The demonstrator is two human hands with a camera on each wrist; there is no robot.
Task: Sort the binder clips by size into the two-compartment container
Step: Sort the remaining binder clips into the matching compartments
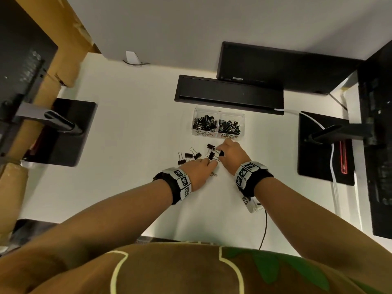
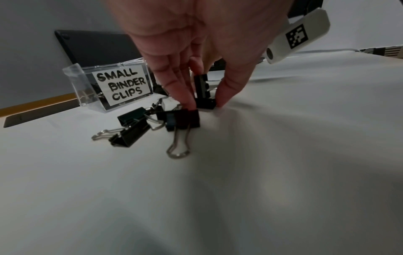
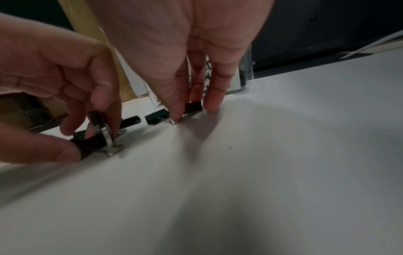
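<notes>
A clear two-compartment container [image 1: 218,134] stands on the white table, full of black clips; its left half is labelled small binder clips [image 2: 122,86], its right half medium. Several loose black binder clips [image 1: 188,156] lie in front of it. My left hand [image 1: 210,163] pinches one black clip [image 2: 205,103] between fingers and thumb, down on the table. My right hand [image 1: 220,154], just to its right, pinches another black clip [image 3: 193,106] on the surface. A further clip [image 3: 154,119] lies beside the right thumb.
A black bar-shaped device [image 1: 229,94] and a monitor [image 1: 282,66] sit behind the container. Black stand bases lie at the left [image 1: 70,132] and right [image 1: 324,149]. A white cable [image 1: 333,166] runs along the right side.
</notes>
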